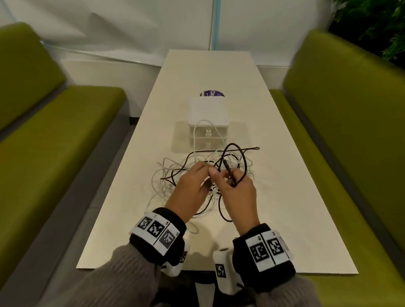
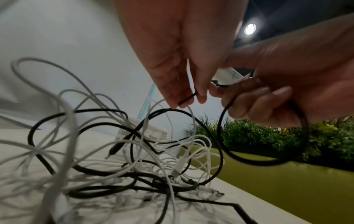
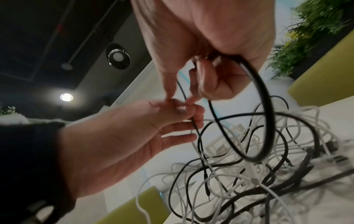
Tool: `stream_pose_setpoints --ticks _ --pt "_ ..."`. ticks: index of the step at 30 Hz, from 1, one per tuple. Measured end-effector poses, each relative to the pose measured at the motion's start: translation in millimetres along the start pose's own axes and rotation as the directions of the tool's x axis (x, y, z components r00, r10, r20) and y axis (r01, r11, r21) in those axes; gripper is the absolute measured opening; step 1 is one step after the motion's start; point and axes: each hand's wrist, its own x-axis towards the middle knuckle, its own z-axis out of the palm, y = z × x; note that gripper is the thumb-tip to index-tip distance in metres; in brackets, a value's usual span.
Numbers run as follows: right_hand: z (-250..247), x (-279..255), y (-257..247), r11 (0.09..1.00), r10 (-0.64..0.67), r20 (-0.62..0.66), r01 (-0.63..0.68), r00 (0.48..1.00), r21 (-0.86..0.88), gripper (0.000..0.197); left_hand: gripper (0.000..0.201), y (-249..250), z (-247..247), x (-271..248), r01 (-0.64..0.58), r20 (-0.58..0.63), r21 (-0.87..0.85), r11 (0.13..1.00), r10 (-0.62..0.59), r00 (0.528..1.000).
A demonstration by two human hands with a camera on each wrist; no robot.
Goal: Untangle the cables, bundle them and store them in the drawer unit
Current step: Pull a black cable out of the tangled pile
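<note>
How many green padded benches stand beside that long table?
2: one green padded bench runs along the left side of the pale long table, the other along the right side. Both run out of frame, so more seating may be hidden.

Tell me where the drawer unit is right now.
In the head view the white drawer unit stands mid-table, just beyond the tangled cables and both hands, with a purple round sticker behind it.

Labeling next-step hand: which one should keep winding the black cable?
Right, probably. The right hand already holds a loop of the black cable in its curled fingers, while the left hand only pinches the strand and can feed it from the tangle.
</note>
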Motion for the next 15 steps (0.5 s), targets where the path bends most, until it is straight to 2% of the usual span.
stream_pose_setpoints --ticks 2,5,7,11,15 --pt "2.9 4.0 3.0 1.000 -0.013 -0.046 0.014 0.999 0.002 0.024 0.029 -2.1 -1.7 -0.5 0.010 0.038 -0.017 1.000 -0.009 0.999" --pt "4.3 7.6 8.4 0.996 -0.069 -0.046 0.071 0.997 0.046 0.007 0.031 -7.7 -1.4 -1.8 0.030 0.114 -0.082 0.996 -0.021 0.993" --pt "1.8 8.1 12.1 0.990 -0.092 -0.089 0.100 0.992 0.097 0.007 0.025 -15.4 0.1 -1.0 0.097 0.159 -0.074 0.993 -0.084 0.984" --pt "-14.5 6.1 8.0 0.966 -0.167 -0.193 0.200 0.967 0.163 0.018 0.026 -34.1 -5.9 8.6 0.264 0.228 0.103 0.959 -0.281 0.932" --pt "-45.1 10.8 -6.9 0.942 -0.185 -0.285 0.252 0.941 0.222 0.018 0.031 -50.5 -20.2 19.3 0.324 0.333 0.215 0.921 -0.381 0.863"
